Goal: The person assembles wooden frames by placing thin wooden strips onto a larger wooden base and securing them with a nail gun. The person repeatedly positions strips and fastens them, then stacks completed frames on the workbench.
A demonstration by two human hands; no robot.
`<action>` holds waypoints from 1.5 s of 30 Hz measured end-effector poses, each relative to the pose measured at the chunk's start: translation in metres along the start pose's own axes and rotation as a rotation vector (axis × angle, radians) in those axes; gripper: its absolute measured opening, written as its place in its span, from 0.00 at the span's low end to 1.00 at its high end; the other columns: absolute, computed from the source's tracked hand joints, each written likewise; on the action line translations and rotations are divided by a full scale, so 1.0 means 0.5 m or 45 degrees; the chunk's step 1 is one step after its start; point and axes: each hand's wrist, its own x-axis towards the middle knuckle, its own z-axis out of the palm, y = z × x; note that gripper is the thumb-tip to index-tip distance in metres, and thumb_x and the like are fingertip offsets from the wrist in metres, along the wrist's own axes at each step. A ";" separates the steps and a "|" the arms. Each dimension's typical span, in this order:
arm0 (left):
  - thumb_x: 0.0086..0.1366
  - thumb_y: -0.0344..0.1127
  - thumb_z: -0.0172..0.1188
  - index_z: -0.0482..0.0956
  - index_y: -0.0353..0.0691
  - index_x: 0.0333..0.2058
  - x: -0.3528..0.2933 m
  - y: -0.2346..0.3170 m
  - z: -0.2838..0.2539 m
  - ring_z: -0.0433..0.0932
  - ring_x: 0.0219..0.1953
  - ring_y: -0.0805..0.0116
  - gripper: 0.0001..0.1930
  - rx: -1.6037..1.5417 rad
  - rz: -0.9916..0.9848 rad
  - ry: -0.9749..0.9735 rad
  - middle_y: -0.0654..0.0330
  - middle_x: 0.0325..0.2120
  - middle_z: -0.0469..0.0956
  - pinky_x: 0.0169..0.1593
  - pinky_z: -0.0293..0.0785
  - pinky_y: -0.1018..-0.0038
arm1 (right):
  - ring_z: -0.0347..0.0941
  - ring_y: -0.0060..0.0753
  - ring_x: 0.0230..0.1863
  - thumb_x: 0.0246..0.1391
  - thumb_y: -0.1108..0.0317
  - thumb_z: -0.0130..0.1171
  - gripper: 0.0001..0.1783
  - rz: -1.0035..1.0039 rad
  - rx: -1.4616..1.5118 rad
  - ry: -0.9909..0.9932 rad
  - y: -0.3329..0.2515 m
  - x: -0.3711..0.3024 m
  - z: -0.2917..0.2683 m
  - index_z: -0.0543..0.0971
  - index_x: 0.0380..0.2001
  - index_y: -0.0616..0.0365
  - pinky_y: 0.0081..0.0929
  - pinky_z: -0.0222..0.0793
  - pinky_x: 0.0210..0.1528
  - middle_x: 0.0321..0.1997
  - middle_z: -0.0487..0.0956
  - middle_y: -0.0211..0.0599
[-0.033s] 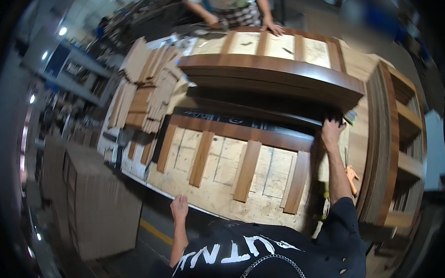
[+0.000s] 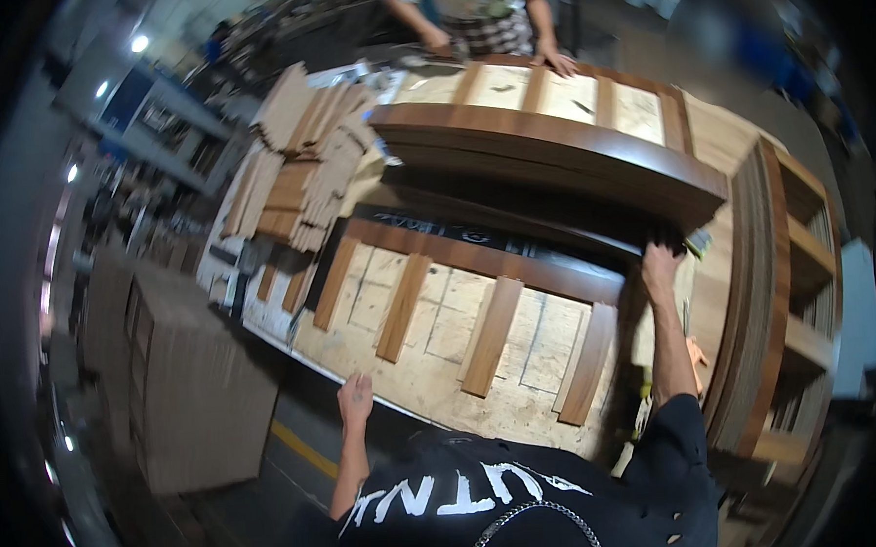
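Observation:
My left hand (image 2: pixel 355 396) is off the near edge of the workbench, its fingers curled; whether anything small is inside them is hidden. My right hand (image 2: pixel 660 260) reaches to the right end of a dark gap beside the stack of brown wood panels (image 2: pixel 550 161). Its fingers are lost in shadow, near the end of a black bar (image 2: pixel 456 232). Between my arms, a brown wood rail (image 2: pixel 457 258) lies across the bench with several wood slats coming toward me, one being a loose-looking slat (image 2: pixel 493 338). Pencil-like lines mark the pale bench board (image 2: pixel 423 387) under them.
Across the bench a co-worker's hand (image 2: pixel 554 61) rests on the slatted frame atop the stack. Wood strips (image 2: pixel 293 197) are piled at left, beside a tall brown stack (image 2: pixel 203 381). At right are an orange-handled tool (image 2: pixel 696 350) and upright stacked frames (image 2: pixel 766 288).
The whole scene has shifted slightly to the right in the view. My left hand has come a little up and right; my right hand stays at the stack's right end.

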 end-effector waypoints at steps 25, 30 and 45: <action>0.66 0.73 0.52 0.64 0.32 0.66 0.047 -0.017 0.034 0.71 0.65 0.50 0.48 -1.135 -1.153 -0.511 0.36 0.63 0.69 0.63 0.68 0.49 | 0.68 0.57 0.56 0.29 0.70 0.80 0.46 -0.347 0.758 -0.675 -0.234 -0.692 -0.278 0.71 0.57 0.59 0.46 0.64 0.59 0.59 0.71 0.50; 0.64 0.72 0.53 0.71 0.18 0.56 0.098 -0.148 0.057 0.77 0.58 0.42 0.50 -0.270 -0.549 -0.299 0.30 0.53 0.76 0.60 0.73 0.58 | 0.62 0.64 0.66 0.36 0.51 0.82 0.53 -0.053 0.437 -0.470 -0.294 -0.728 -0.292 0.67 0.64 0.60 0.56 0.57 0.66 0.65 0.67 0.59; 0.69 0.59 0.58 0.45 0.31 0.74 0.261 -0.283 0.004 0.64 0.70 0.47 0.50 -0.631 -0.702 -0.129 0.38 0.71 0.54 0.67 0.68 0.59 | 0.56 0.56 0.75 0.53 0.58 0.73 0.53 0.836 0.614 -0.473 -0.399 -0.791 -0.251 0.56 0.71 0.72 0.40 0.51 0.76 0.74 0.60 0.61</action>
